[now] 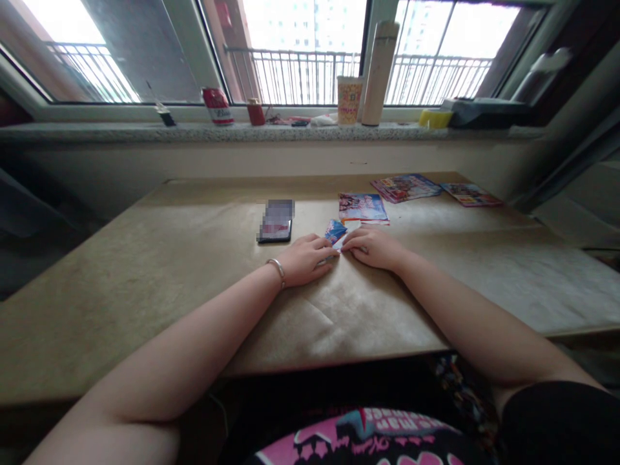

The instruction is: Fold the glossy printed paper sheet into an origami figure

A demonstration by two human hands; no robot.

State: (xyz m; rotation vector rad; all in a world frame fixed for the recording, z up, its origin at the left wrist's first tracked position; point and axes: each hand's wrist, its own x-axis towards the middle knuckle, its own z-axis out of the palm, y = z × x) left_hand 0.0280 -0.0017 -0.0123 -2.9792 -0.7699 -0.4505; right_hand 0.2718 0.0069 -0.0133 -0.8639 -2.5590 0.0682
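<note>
Both hands are down flat-ish on the brown paper-covered table [145, 284], meeting right in the middle over a small folded piece of blue printed paper [335, 230]. The left hand [305, 259], with a thin silver bracelet [278, 270] on the wrist, has its fingers curled over the paper's near left edge, and the right hand [374, 248] pinches or presses it from the right side, fingertips touching the left hand's. So the paper sits between and partly under the two sets of fingers, only its blue tip poking out past them on the far side. Can't tell how hard either hand is gripping, it looks more like pressing than clenching. Just beyond the paper lies a colourful printed sheet [363, 208], nearly touching it, and a dark smartphone [276, 221] lies just left of that, near the left hand. Further back on the right are a stack of similar colourful sheets [405, 187] and one more single sheet [471, 194]. On the stone windowsill there's a red drink can [217, 106], a patterned paper cup [349, 99] and a tall beige cylinder flask [380, 73]. Nothing sits between the hands and the paper.
</note>
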